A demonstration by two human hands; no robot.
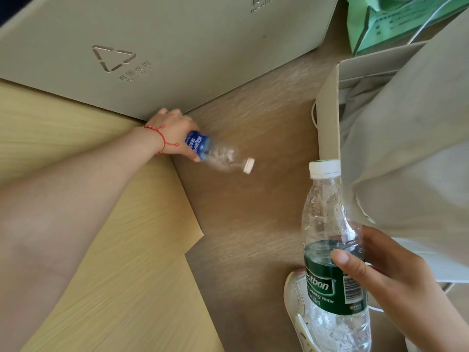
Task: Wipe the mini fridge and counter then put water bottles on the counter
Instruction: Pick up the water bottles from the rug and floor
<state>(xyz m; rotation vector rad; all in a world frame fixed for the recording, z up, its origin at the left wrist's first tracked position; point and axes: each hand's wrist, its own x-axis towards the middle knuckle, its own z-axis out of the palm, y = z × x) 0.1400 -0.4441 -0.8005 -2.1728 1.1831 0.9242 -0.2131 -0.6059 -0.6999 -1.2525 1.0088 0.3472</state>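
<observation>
Fingers (189,154) of the left hand (172,130) wrap the base of a blue-labelled bottle (215,153), tilted with its white cap (248,165) pointing right, above the brown floor (248,224) just beyond the pale wooden tabletop (121,275). The right hand (390,283) grips a green-labelled bottle (332,262) upright at lower right, thumb across its label, over a white shoe (295,301). A grey bin with a recycling mark (177,47) stands behind.

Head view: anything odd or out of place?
Nothing spilled or damaged. Both bottles are capped. The left hand holds the blue-label bottle tipped sideways down by the floor; the right hand holds the green-label bottle upright.
</observation>
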